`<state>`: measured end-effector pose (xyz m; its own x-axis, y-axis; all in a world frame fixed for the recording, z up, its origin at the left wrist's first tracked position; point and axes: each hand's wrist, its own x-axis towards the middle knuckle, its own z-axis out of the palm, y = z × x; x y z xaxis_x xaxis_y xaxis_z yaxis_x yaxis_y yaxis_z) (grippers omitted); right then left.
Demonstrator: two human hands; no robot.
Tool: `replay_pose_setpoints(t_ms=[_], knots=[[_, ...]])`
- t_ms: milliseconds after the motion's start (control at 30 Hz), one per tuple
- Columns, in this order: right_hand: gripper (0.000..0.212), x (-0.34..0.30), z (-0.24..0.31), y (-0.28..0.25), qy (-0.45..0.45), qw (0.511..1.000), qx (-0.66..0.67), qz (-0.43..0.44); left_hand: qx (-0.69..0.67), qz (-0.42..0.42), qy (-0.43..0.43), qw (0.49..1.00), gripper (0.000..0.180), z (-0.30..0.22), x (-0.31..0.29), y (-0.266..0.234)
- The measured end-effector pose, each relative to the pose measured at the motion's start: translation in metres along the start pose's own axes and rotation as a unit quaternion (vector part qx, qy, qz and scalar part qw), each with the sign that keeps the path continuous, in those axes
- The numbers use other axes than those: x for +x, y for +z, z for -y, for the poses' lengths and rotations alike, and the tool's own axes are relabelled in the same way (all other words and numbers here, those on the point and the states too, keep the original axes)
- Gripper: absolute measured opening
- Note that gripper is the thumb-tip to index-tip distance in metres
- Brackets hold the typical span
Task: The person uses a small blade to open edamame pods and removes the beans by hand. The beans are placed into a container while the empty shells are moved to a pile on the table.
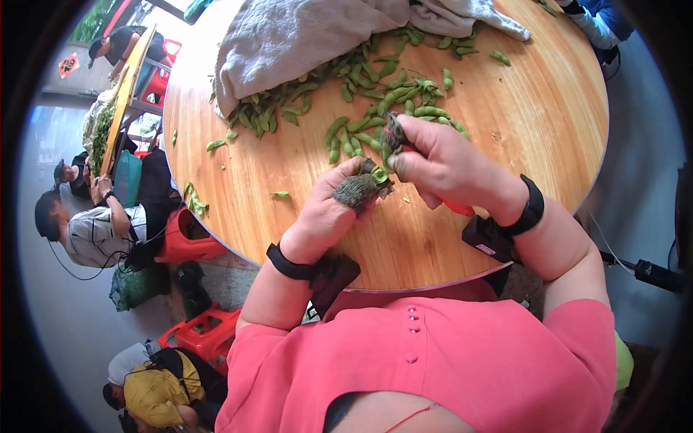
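Note:
My left hand is closed in a pinch on a green soybean pod, whose pale green end shows between the thumb and fingers. A dark grey-green knitted finger cover sits on that hand's thumb. Just right of it and slightly farther away, my right hand is closed too, with a similar worn cover at its fingertips. A bit of something red shows under the right palm; what those fingers grip is hidden. Loose green soybean pods lie just beyond both hands.
A grey towel covers part of the pod heap on the round wooden table. Opened pod shells lie near the left rim. People sit at another table on the left, among red stools. A person's sleeve shows far right.

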<state>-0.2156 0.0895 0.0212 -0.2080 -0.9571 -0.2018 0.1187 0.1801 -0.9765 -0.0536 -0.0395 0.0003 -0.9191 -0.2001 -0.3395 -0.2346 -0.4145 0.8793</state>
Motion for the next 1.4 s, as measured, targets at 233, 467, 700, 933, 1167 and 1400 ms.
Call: replay_pose_setpoints(t_ms=[233,467,700,933,1167,1400], knots=[[0.015,-0.002,-0.01,0.006,-0.328,0.879,-0.322,-0.129,0.003,-0.039,0.035,0.999,0.015,0.006,0.004,0.004],[0.016,0.002,-0.011,-0.004,-0.168,0.947,-0.214,-0.172,0.121,-0.118,0.231,0.958,0.021,0.012,-0.001,0.0],[0.023,-0.007,-0.01,0.01,-0.361,0.812,-0.429,-0.165,0.194,0.039,0.282,0.939,0.01,-0.016,-0.026,0.032],[0.019,-0.001,-0.014,0.01,-0.304,0.888,-0.324,-0.12,0.367,-0.03,0.194,0.909,0.009,-0.017,-0.015,0.011],[0.011,-0.005,-0.007,0.01,-0.249,0.928,-0.264,-0.088,0.4,-0.033,0.142,0.905,0.009,-0.006,-0.01,0.007],[0.008,-0.017,0.002,0.031,-0.058,0.996,0.056,0.034,0.094,0.092,0.102,0.986,0.012,0.001,-0.026,0.004]])
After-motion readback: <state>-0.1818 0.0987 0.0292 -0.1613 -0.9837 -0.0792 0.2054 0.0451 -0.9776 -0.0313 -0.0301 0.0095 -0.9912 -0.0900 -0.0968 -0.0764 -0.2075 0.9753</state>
